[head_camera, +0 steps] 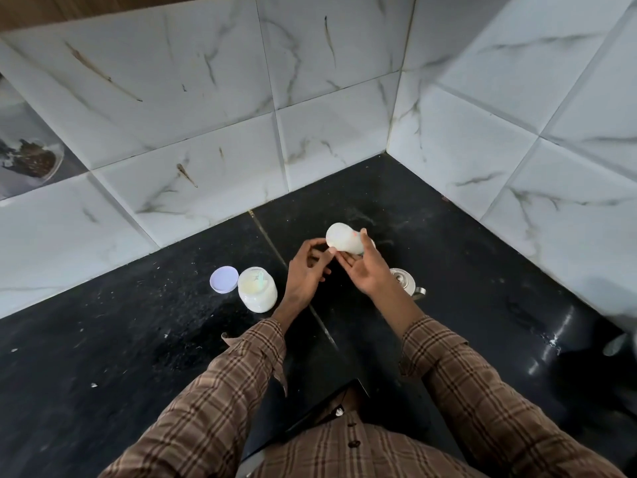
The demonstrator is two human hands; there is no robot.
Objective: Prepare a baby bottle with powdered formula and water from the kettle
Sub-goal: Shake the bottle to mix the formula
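Half-hidden kettle (pixel 405 282) behind right hand (pixel 367 270)

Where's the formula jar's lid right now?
In the head view, the lid lies flat on the black counter, immediately left of the open formula jar and left of both hands.

One bottle (pixel 344 238), jar (pixel 258 289), lid (pixel 224 279), kettle (pixel 405 282)

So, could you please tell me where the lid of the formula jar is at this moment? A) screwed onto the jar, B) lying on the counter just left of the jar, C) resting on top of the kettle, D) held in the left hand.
B: the round white lid lies flat on the black counter directly left of the open formula jar.
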